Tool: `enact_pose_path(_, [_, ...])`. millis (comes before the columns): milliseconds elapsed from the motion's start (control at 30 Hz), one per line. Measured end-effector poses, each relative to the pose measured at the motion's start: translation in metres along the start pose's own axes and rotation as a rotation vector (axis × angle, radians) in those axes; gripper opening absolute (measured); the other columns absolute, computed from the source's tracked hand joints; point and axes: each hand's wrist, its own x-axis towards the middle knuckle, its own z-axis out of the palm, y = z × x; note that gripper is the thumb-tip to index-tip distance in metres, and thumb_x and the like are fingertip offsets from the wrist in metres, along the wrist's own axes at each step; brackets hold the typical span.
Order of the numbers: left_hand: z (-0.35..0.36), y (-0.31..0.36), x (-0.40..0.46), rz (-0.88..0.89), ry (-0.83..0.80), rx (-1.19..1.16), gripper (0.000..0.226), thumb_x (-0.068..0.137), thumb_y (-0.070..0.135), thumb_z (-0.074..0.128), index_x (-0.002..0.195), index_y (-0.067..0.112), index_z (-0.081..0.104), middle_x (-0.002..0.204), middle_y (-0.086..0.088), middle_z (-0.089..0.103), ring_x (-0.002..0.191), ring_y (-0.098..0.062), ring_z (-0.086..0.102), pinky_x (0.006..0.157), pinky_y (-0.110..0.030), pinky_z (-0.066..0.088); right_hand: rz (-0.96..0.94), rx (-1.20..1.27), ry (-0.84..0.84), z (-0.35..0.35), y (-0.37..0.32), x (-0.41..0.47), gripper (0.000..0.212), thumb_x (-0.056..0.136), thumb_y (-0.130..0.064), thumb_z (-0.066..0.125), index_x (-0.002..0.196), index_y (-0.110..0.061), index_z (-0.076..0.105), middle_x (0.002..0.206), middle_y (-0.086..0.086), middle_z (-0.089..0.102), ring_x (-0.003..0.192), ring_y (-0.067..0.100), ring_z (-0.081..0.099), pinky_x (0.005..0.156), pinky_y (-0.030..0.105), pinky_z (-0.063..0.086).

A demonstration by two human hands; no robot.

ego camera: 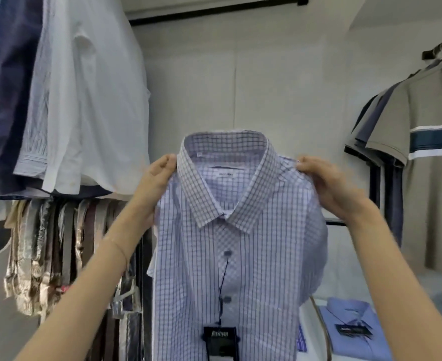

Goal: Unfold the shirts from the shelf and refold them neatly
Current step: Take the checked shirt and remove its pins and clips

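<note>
Head cam: L hand (157,178) & R hand (324,183) raised, pinching checked shirt (240,256) shoulders.

- The shirt (240,243) is held up at centre, between the left hand (154,183) and right hand (326,186).
- Hung shirts (79,95) are placed upper left, above the ties (58,251).
- Polos (417,157) are hung right.
- A folded shirt (350,327) is laid lower right.

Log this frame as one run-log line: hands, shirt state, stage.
left hand: grips shirt shoulder | right hand: grips other shoulder | checked shirt: held up, buttoned, tag hanging | stage: not yet refolded
</note>
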Motion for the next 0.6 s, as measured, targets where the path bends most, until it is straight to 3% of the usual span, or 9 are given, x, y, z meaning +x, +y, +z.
enact_pose_path(100, [0.001,-0.063,-0.046,-0.142,0.033,0.101,0.026,0.101,0.027,0.044,0.089,0.013,0.063,0.084,0.001,0.072,0.081,-0.017,0.068,0.077,-0.037,0.053,0.183,-0.204,0.02,0.013,0.054,-0.03,0.029,0.09,-0.011,0.055,0.065,0.004,0.05,0.067,0.009,0.046,0.063,0.016,0.045,0.062,0.028,0.034])
enact_pose_path(200, [-0.001,-0.125,-0.106,-0.289,0.057,0.106,0.029,0.096,0.038,0.05,0.086,0.017,0.067,0.093,-0.015,0.068,0.088,-0.033,0.063,0.086,-0.052,0.048,0.339,-0.003,0.156,0.022,0.115,-0.078,0.031,0.085,-0.009,0.055,0.057,-0.008,0.041,0.058,0.002,0.033,0.054,0.011,0.033,0.055,0.031,0.024])
enact_pose_path(300, [0.013,-0.169,-0.164,-0.436,0.107,0.064,0.03,0.099,0.032,0.045,0.088,0.014,0.066,0.093,-0.013,0.069,0.09,-0.031,0.065,0.086,-0.049,0.049,0.488,0.227,0.393,0.039,0.163,-0.129,0.037,0.085,-0.011,0.053,0.049,-0.018,0.058,0.055,0.002,0.051,0.056,0.013,0.047,0.057,0.03,0.039])
enact_pose_path(400, [0.031,-0.201,-0.214,-0.589,0.177,0.023,0.032,0.101,0.031,0.041,0.096,0.01,0.065,0.1,-0.013,0.069,0.101,-0.036,0.064,0.092,-0.051,0.049,0.676,0.358,0.526,0.059,0.196,-0.176,0.035,0.092,-0.01,0.046,0.068,-0.009,0.07,0.071,0.008,0.071,0.07,0.018,0.065,0.069,0.031,0.052])
enact_pose_path(467, [0.043,-0.21,-0.238,-0.682,0.249,0.001,0.033,0.103,0.03,0.039,0.094,0.009,0.063,0.097,-0.012,0.069,0.101,-0.035,0.063,0.092,-0.05,0.05,0.782,0.396,0.556,0.07,0.209,-0.202,0.025,0.092,-0.016,0.049,0.085,-0.001,0.068,0.089,0.016,0.071,0.083,0.026,0.065,0.079,0.039,0.05])
enact_pose_path(600, [0.067,-0.204,-0.255,-0.845,0.341,-0.099,0.048,0.1,0.044,0.035,0.091,0.009,0.066,0.092,-0.011,0.072,0.093,-0.031,0.067,0.087,-0.045,0.052,0.792,0.487,0.723,0.083,0.221,-0.234,0.02,0.091,-0.015,0.049,0.075,-0.007,0.059,0.08,0.012,0.064,0.08,0.024,0.058,0.072,0.037,0.047])
